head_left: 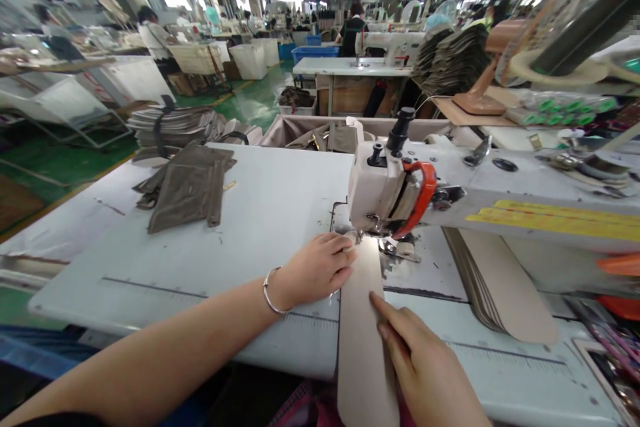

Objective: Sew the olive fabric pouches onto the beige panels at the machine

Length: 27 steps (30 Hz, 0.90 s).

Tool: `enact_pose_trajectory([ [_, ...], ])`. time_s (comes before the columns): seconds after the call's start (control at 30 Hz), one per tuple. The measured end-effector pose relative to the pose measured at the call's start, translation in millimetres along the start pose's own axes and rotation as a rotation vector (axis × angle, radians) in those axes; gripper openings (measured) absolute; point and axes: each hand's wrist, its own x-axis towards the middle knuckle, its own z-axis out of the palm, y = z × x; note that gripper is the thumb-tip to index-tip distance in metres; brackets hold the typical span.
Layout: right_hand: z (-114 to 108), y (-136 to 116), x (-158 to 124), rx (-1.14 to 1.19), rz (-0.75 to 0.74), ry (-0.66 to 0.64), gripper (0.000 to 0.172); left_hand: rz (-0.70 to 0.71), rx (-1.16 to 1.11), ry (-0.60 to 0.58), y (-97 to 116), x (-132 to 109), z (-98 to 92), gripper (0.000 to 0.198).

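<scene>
A long beige strip (361, 320) lies on the white table (210, 260), its far end under the foot of the sewing machine (395, 187). My left hand (320, 267), with a bangle on the wrist, rests on the strip's left edge near the foot, fingers curled together and pressing down. My right hand (425, 367) lies on the strip's right side, closer to me, with its fingers stretched forward along the edge.
A stack of similar beige strips (500, 293) lies right of the needle under the machine arm. Folded olive-brown pieces (187, 190) sit at the table's far left. A fabric bin (320, 130) stands behind the table. Other people work at distant benches.
</scene>
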Motion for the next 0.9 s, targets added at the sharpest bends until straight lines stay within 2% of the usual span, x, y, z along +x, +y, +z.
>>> enact_pose_trajectory([
  [0.27, -2, -5, 8, 0.063, 0.091, -0.057, 0.043, -0.007, 0.022, -0.001, -2, 0, 2.1, 0.031],
  [0.6, -1, -5, 10, 0.017, 0.09, -0.017, 0.043, -0.027, 0.002, 0.015, -2, 1, 3.3, 0.032],
  [0.7, 1, -2, 10, -0.075, 0.008, 0.019, 0.043, -0.044, -0.004, 0.01, 2, 1, 4.3, 0.032],
  [0.8, 1, 14, 14, -0.278, -0.154, 0.108, 0.044, -0.026, -0.014, 0.0, 2, 4, 3.3, 0.032],
  [0.87, 2, 33, 22, -0.425, -0.334, 0.16, 0.043, -0.028, -0.021, -0.048, -11, 3, -4.3, 0.031],
  [0.9, 3, 44, 28, -0.468, -0.417, 0.21, 0.043, -0.088, 0.0, -0.074, -23, -1, -11.9, 0.03],
])
